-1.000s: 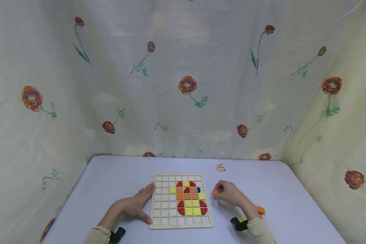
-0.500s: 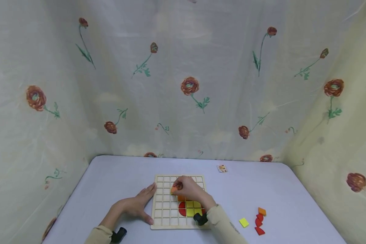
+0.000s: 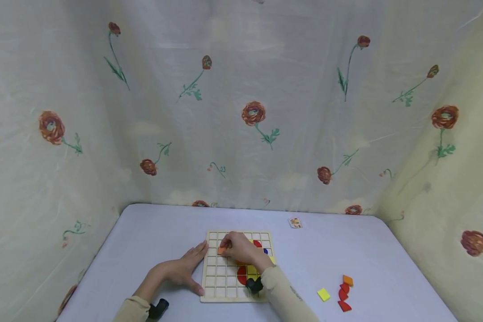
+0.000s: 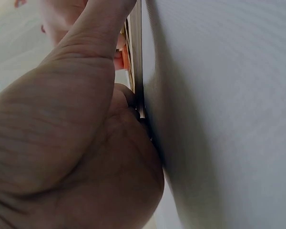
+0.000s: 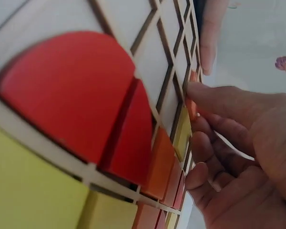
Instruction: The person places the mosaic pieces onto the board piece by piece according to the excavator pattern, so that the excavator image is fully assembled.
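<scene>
A wooden grid board (image 3: 225,300) lies on the table, with red, yellow, orange and blue tiles set in some cells. My left hand (image 3: 181,270) rests along the board's left edge, fingers extended and thumb apart near the lower corner. In the left wrist view, the palm presses beside the board's side (image 4: 137,47). My right hand (image 3: 243,248) reaches over the board and pinches an orange square tile (image 3: 221,251) at the cells left of the pattern. The right wrist view shows that tile (image 5: 191,109) at the thumb, just beyond a yellow tile (image 5: 183,132). My right arm hides part of the pattern.
To the board's right lie a loose yellow square tile (image 3: 324,294), several red quarter-round tiles (image 3: 343,294) and an orange tile (image 3: 348,280). A small picture card (image 3: 295,222) lies near the back edge. A flowered curtain (image 3: 241,170) hangs behind the table.
My right hand has carried the orange tile from beside the board's right edge leftward over the pattern, down to cells on its left. My left hand stays in place against the board.
</scene>
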Motion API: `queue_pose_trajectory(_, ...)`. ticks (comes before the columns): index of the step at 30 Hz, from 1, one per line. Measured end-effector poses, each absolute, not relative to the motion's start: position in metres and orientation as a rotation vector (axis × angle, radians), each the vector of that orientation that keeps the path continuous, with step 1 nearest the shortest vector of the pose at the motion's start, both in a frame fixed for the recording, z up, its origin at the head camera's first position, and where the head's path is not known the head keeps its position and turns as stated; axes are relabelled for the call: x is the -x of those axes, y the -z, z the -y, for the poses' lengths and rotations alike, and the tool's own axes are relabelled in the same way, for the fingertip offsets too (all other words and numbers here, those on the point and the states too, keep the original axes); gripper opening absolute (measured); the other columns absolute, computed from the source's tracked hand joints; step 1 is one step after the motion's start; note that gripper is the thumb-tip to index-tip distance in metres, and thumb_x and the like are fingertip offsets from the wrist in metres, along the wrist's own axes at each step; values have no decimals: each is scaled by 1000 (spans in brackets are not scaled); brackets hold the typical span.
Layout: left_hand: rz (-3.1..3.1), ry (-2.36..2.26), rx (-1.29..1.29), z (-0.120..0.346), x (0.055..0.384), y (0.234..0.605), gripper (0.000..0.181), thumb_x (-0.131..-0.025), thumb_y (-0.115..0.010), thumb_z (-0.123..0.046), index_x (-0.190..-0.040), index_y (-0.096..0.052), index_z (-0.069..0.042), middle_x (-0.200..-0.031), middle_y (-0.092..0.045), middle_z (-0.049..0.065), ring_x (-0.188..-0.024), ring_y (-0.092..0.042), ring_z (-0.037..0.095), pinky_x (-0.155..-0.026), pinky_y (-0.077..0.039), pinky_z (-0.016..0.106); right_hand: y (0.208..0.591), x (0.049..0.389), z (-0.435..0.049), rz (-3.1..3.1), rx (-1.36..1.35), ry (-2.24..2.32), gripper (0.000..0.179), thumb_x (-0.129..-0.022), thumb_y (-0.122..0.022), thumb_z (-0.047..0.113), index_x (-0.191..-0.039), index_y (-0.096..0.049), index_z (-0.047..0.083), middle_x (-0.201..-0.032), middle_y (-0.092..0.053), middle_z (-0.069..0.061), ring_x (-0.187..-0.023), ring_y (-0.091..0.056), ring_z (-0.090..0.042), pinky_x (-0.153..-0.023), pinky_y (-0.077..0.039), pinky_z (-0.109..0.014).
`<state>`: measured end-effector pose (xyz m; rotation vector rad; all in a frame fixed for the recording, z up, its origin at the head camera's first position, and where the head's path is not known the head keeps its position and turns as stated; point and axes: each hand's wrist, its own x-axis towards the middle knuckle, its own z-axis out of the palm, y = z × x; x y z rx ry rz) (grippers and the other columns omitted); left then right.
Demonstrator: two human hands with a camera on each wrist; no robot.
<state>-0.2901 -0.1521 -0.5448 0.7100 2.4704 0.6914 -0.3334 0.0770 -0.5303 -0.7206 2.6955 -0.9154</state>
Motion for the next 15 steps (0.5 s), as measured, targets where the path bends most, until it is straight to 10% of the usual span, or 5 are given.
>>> queue_pose_trajectory(15,-2475,-683,-722,151,291,545,131,-65,-80,-59,-155,-2,-5,-163,5,14,-151,1,31,-122,-7,51,517,321,-96,-2730,770,936,27,-85,-74,19,-109,-69,7,-100,-66,0,-85,-56,-12,-75,-51,-23)
